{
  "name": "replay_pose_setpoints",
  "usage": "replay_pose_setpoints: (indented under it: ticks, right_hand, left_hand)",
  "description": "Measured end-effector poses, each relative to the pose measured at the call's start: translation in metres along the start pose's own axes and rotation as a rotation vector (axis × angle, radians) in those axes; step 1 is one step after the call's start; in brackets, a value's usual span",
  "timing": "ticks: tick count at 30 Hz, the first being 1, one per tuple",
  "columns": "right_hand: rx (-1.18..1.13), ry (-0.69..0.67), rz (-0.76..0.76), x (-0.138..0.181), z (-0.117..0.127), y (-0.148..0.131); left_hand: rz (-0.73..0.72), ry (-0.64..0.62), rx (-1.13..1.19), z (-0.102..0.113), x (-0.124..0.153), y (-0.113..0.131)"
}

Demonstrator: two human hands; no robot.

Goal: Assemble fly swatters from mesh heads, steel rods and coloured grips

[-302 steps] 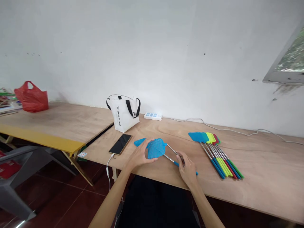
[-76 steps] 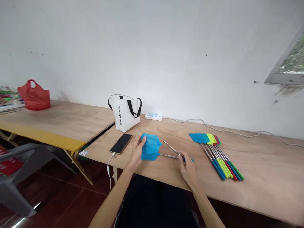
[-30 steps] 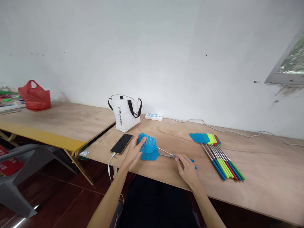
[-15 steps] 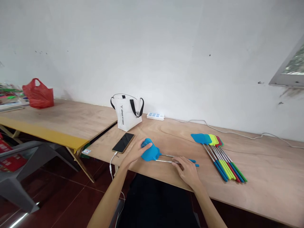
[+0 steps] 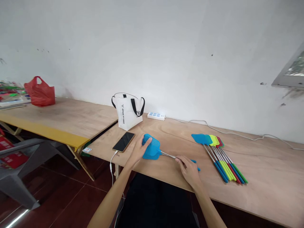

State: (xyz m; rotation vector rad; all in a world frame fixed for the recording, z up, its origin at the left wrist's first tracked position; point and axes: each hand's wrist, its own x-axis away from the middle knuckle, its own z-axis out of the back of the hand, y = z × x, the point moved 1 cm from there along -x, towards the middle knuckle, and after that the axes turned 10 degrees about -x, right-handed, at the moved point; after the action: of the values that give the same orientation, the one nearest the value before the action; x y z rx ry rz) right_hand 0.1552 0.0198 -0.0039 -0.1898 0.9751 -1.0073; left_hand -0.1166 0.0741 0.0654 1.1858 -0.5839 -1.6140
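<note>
Pinching blue swatter head [image 5: 154, 146] in left hand [image 5: 138, 149], gripping metal shaft [image 5: 168, 154] in right hand [image 5: 188, 168].
Might snag on second swatter [image 5: 150, 157] beneath, given close overlap.

Blue fly swatters [image 5: 153, 147]: heads [image 5: 150, 154] perforated plastic, soft sheen; shafts [image 5: 168, 155] smooth, bright metal. Grips [image 5: 221, 172] on fanned fly swatters [image 5: 210, 154] smooth, satin; plastic or rubber, cannot tell which. Tabletop [image 5: 263, 174]: plywood, grained, faintly satin. Phone [image 5: 123, 141]: screen glossy, glass-like. Tote bag [image 5: 128, 115]: matt, cloth-like. Power strip [image 5: 156, 116]: smooth plastic. Carrier bag [image 5: 42, 94]: thin crinkled plastic, shiny. Chair [image 5: 19, 186]: smooth plastic. Floor [image 5: 73, 199]: glossy tile. Wall [image 5: 166, 57]: matt paint, pitted.
</note>
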Motion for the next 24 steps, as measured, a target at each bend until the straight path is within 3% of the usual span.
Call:
replay_pose_setpoints:
  ticks: [6,12,16,19,24]
  right_hand:
    - [0.01,-0.007,-0.008,0.001,0.0,0.002]
    - [-0.024,-0.003,0.044,0.0,0.002,-0.003]
    - [0.012,0.035,0.069,0.0,0.001,-0.004]
    - [0.084,0.093,0.07,0.001,0.001,-0.003]
    - [0.194,0.143,0.101,0.002,0.001,-0.005]
  left_hand:
    - [-0.099,0.094,-0.154,-0.003,0.007,0.003]
    - [-0.196,0.186,-0.163,-0.003,0.018,-0.004]
    - [-0.079,0.235,-0.153,-0.008,0.015,-0.002]
    - [0.003,0.181,-0.105,-0.007,0.01,0.005]
    - [0.06,-0.016,0.002,0.004,0.005,0.007]
